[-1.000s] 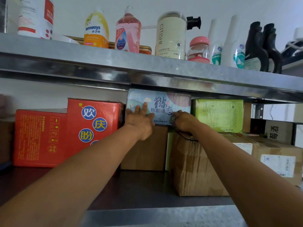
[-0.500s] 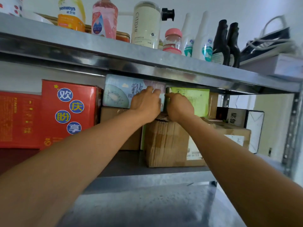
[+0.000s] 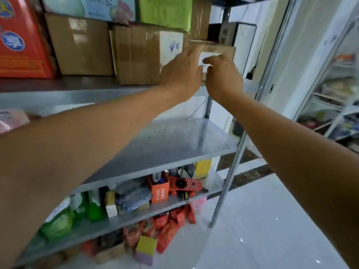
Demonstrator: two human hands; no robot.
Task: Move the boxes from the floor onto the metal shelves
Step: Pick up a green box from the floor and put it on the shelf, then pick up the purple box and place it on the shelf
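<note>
The small brown box (image 3: 227,50) with a white label stands at the right end of the upper shelf (image 3: 58,98), and both hands are in front of it. The left hand (image 3: 182,72) is released: its fingers are stretched out toward the front face of this box and it grasps nothing. The right hand (image 3: 223,78) shows its back to the camera, and its fingers bend forward near the white label. I cannot tell if they grasp the box or only touch it, because the picture is blurred there.

Just to the left of the small brown box stands a larger cardboard box (image 3: 136,55) with a white paper on its right part. Beside that one is a plain cardboard box (image 3: 81,45). A red box (image 3: 19,39) stands toward the left end of the shelf. On top of the cardboard boxes lie a light blue box (image 3: 87,4) and a green box (image 3: 165,10), side by side.

Under this level is the middle shelf (image 3: 165,142), a grey metal plate. The lower shelf (image 3: 87,232) carries green bottles (image 3: 58,220) near its left end and an orange carton (image 3: 160,191) more to the right. On the white floor (image 3: 262,220) under the shelves lie red packets (image 3: 169,230). In front of them stands a yellow and purple box (image 3: 145,249).
</note>
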